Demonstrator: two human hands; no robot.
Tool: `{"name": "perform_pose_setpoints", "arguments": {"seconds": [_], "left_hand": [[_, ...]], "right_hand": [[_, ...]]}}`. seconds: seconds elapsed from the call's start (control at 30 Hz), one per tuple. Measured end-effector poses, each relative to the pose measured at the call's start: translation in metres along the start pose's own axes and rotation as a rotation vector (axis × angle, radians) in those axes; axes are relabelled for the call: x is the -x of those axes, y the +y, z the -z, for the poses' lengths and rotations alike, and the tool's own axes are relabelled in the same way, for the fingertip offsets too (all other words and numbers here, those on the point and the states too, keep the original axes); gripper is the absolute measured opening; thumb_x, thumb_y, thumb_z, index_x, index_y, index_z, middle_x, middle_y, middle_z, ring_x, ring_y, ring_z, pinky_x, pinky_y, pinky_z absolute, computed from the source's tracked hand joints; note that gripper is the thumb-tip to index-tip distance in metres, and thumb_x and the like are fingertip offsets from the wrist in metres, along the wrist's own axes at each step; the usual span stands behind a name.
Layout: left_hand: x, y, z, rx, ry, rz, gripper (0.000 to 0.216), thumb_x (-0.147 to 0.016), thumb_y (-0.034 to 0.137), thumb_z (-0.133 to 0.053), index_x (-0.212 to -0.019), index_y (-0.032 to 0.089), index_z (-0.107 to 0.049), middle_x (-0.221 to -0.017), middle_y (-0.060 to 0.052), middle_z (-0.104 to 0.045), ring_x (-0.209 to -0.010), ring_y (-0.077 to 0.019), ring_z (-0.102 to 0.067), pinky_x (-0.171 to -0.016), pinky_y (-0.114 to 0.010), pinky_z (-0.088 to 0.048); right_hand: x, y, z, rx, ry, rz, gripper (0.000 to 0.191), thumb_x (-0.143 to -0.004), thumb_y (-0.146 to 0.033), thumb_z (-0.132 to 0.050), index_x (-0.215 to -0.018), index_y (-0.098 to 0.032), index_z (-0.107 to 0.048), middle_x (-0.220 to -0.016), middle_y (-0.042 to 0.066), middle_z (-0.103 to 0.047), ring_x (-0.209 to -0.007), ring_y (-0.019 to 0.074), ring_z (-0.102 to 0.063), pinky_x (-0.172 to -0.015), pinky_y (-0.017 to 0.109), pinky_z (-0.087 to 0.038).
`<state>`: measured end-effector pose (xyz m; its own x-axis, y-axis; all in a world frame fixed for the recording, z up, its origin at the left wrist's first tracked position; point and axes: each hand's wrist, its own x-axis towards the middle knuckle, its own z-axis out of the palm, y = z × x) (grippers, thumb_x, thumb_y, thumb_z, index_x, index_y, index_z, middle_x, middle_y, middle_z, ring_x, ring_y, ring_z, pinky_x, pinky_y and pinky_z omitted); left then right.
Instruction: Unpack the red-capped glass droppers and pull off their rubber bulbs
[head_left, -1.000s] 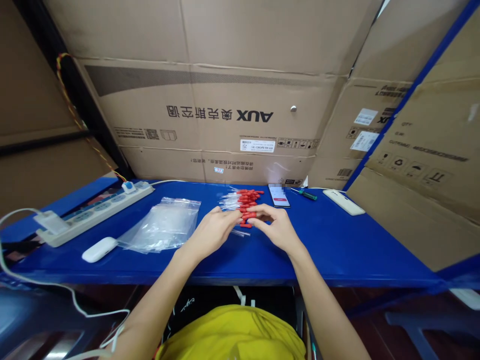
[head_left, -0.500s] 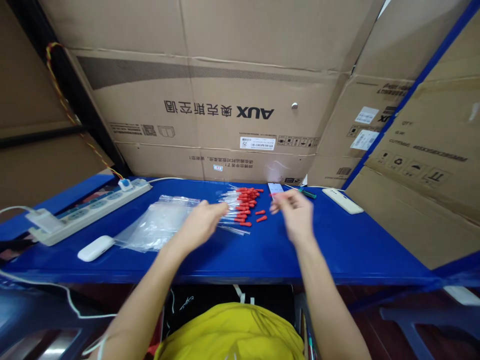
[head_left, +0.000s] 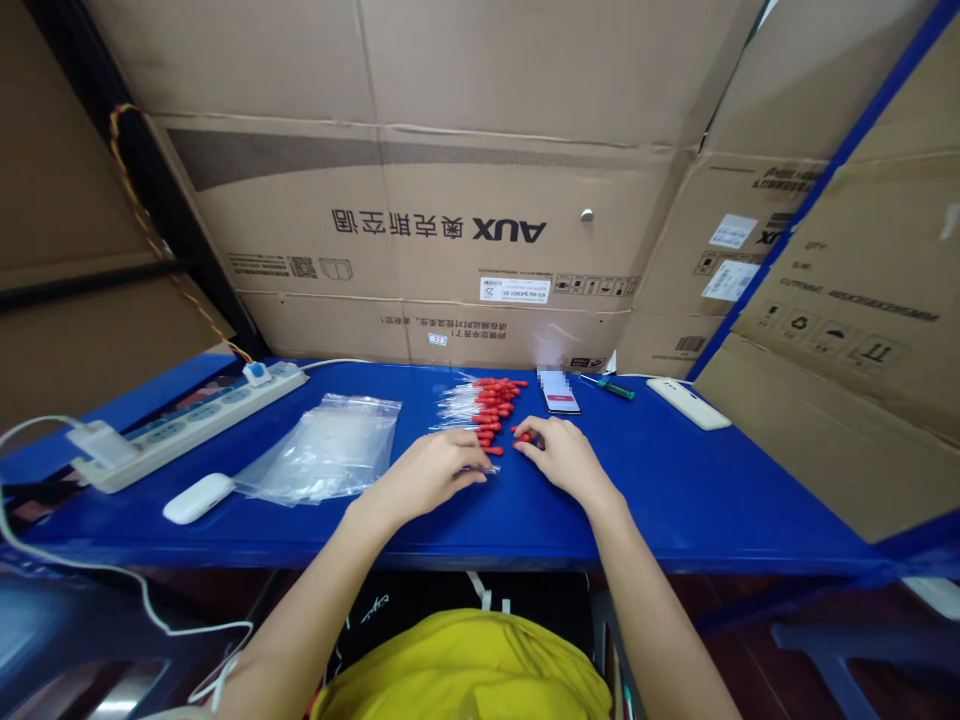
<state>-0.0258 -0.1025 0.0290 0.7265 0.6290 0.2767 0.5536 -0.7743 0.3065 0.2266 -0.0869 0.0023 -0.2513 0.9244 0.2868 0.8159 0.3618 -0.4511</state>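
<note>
A pile of glass droppers with red rubber bulbs lies mid-table, tubes to the left and bulbs to the right. At its near edge, my left hand has its fingers curled down and closed over loose glass tubes, whose ends show past the fingertips; most of their length is hidden. To the right of the pile, my right hand closes thumb and fingers around a loose red rubber bulb. The fingers partly cover the bulbs there.
Clear plastic zip bags lie left of my left hand, beside a white earbud case. A power strip runs along the left. Behind are a phone, a green-handled screwdriver and a white phone. Cardboard walls the back.
My left hand has moved right and nearer, from the pile's tubes to the loose ones. My right hand has come down and left onto the loose rubber bulbs, uncovering the phone.
</note>
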Motion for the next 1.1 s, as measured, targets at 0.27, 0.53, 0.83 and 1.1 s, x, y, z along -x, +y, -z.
{"name": "perform_pose_setpoints", "arguments": {"seconds": [0.27, 0.53, 0.83, 1.1], "left_hand": [[-0.007, -0.009, -0.016, -0.001, -0.054, 0.031, 0.006, -0.093, 0.020, -0.075, -0.096, 0.022, -0.070, -0.104, 0.000, -0.076, -0.094, -0.0186, -0.070, -0.080, -0.026, -0.046], [-0.004, -0.021, -0.019, -0.043, 0.012, 0.015, 0.006, -0.097, 0.028, -0.071, -0.097, 0.022, -0.070, -0.105, -0.002, -0.074, -0.097, -0.0186, -0.068, -0.082, -0.028, -0.048], [-0.007, -0.019, -0.015, -0.159, 0.222, 0.052, 0.017, -0.106, 0.032, -0.054, -0.103, 0.020, -0.065, -0.105, -0.006, -0.069, -0.102, -0.0228, -0.062, -0.091, -0.036, -0.050], [-0.007, -0.022, -0.018, -0.186, 0.231, 0.069, 0.016, -0.105, 0.029, -0.052, -0.112, 0.019, -0.063, -0.114, -0.010, -0.067, -0.109, -0.0254, -0.062, -0.098, -0.041, -0.051]], "right_hand": [[0.001, 0.000, -0.003, 0.101, -0.051, -0.006, 0.011, -0.092, -0.018, -0.074, -0.100, -0.024, -0.072, -0.109, 0.004, -0.065, -0.104, 0.0201, -0.064, -0.085, 0.029, -0.046], [0.001, -0.019, -0.007, 0.139, -0.001, 0.044, 0.014, -0.096, -0.019, -0.069, -0.109, -0.023, -0.074, -0.114, 0.007, -0.066, -0.112, 0.0239, -0.061, -0.092, 0.035, -0.051], [0.000, -0.036, -0.022, 0.274, 0.028, 0.160, 0.011, -0.099, -0.025, -0.067, -0.099, -0.023, -0.077, -0.104, 0.011, -0.070, -0.106, 0.0299, -0.057, -0.087, 0.041, -0.049], [-0.001, -0.038, -0.014, 0.168, 0.034, 0.139, 0.006, -0.096, -0.018, -0.067, -0.100, -0.023, -0.068, -0.096, 0.007, -0.072, -0.100, 0.0251, -0.061, -0.085, 0.035, -0.044]]}}
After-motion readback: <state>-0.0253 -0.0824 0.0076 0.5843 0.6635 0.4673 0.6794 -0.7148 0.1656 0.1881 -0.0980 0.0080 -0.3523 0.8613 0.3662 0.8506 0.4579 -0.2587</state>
